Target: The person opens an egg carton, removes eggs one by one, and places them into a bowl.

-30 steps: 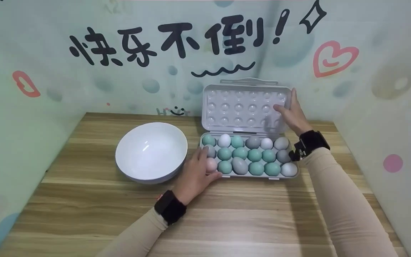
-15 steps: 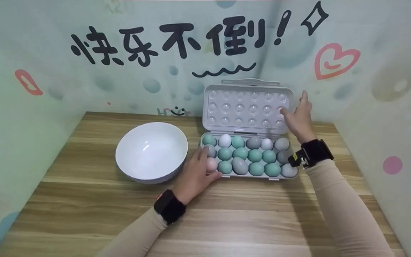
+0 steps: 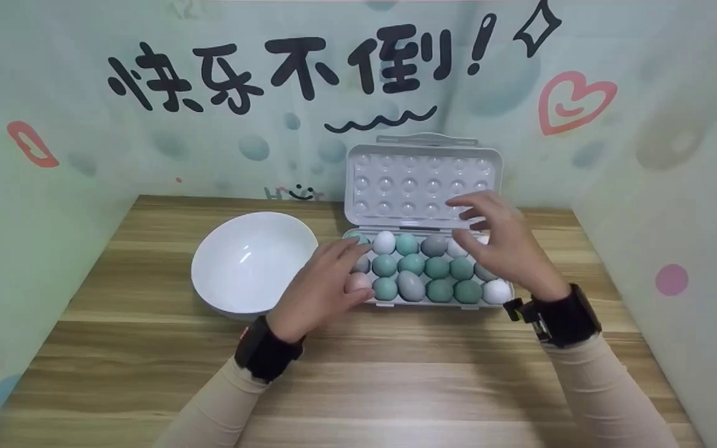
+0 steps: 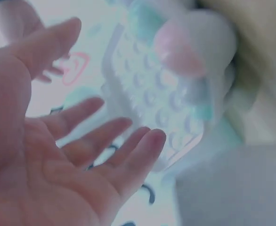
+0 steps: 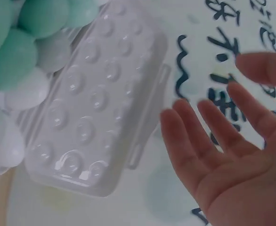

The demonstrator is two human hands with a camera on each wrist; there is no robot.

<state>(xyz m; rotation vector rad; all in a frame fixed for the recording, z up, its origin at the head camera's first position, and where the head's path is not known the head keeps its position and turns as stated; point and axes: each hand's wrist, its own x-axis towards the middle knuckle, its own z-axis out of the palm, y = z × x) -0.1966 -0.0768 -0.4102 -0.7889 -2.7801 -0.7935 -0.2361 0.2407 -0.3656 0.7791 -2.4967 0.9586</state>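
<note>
A white egg carton stands open, its dimpled lid raised toward the back wall. Rows of green, grey, white and pink eggs fill its base. My left hand hovers at the carton's left end, fingers extended over the pink egg and its neighbours; in the left wrist view its palm and fingers hold nothing. Above the right side of the eggs is my right hand, fingers loosely bent, covering some eggs and part of the lid. The right wrist view shows this right hand with nothing in it.
A white bowl sits left of the carton, partly behind my left hand. Both stand on a wood-grain table. A printed cloth wall with black characters rises behind the table and on both sides.
My right hand has let go of the lid's right edge and come forward and left over the eggs. My left hand has lifted off the carton's left end. The lid stays raised.
</note>
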